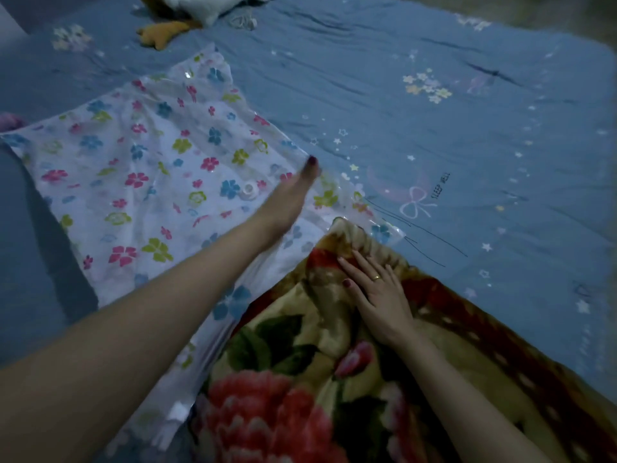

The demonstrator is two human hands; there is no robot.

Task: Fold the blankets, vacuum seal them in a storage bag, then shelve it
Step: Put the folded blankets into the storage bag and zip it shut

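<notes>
With my right hand (375, 295) flat on the blanket (334, 379) and my left hand (293, 195) stretched open over the storage bag (133, 168), I should smooth the bag flat first.

The storage bag (150, 168), left of centre, is white with pink, blue and green flowers. The blanket (300, 379), lower middle, is tan with red blooms and dark green leaves. The bed (467, 95) cover is blue with pale stars and flowers.

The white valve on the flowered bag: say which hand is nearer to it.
Left. The left hand reaches over the storage bag just right of the valve; the right hand lies flat on the blanket, well below it.
</notes>
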